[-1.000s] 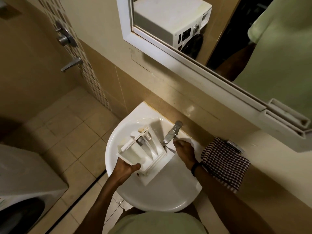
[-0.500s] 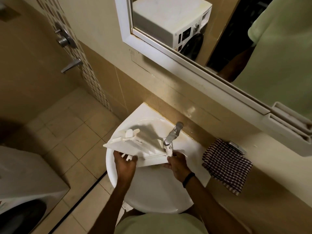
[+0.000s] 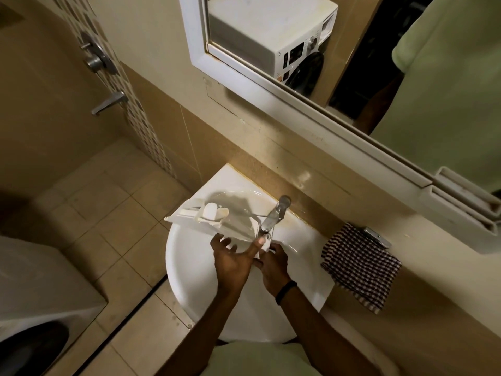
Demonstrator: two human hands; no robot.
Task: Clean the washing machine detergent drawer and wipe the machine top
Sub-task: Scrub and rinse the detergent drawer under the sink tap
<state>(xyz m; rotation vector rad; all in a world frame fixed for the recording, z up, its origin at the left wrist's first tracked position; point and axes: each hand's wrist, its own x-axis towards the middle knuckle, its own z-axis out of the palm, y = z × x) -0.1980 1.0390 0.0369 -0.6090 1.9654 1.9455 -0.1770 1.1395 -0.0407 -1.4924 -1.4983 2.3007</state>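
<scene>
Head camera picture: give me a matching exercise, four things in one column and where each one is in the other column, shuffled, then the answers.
Things:
1. drawer
2. checked cloth
3. tap
4. washing machine

Places:
A. standing on the floor, lower left
B. tilted over the sink bowl
C. draped to the right of the sink
D. fixed at the sink's back rim

Pairs: 1-B, 2-C, 3-D, 4-A
</scene>
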